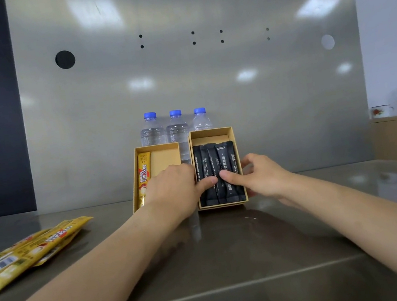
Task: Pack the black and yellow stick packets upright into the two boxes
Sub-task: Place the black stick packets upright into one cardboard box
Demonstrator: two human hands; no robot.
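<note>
Thumbs (209, 181) on glossy black packets (218, 173), cardboard box (211, 132)

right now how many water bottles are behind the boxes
3, in a row against the steel back wall: left bottle behind the left box, middle bottle between the boxes, right bottle behind the right box.

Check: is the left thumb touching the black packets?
Touching. The head view shows the left hand with its thumb pressed flat on the black packets in the right box.
</note>
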